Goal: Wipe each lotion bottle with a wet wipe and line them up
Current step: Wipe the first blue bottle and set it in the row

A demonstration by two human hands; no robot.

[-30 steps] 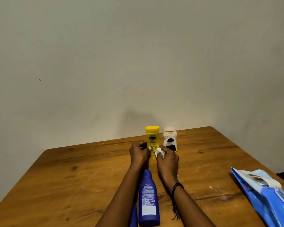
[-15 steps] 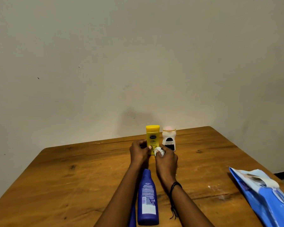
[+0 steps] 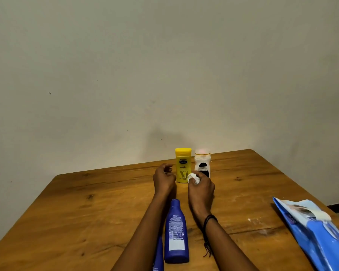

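Mid-frame, the right hand (image 3: 201, 189) clamps a wipe (image 3: 193, 177) beside the yellow bottle (image 3: 182, 163); the left hand (image 3: 163, 179) curls its fingers (image 3: 167, 167), holding nothing.

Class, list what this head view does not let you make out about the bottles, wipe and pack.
Second blue bottle: head view, cut off by bottom edge, behind left forearm.
Wet wipe: head view, mostly hidden inside right hand.
Wipes pack: head view, cut by right and bottom edges.
White bottle label: head view, too small to read.
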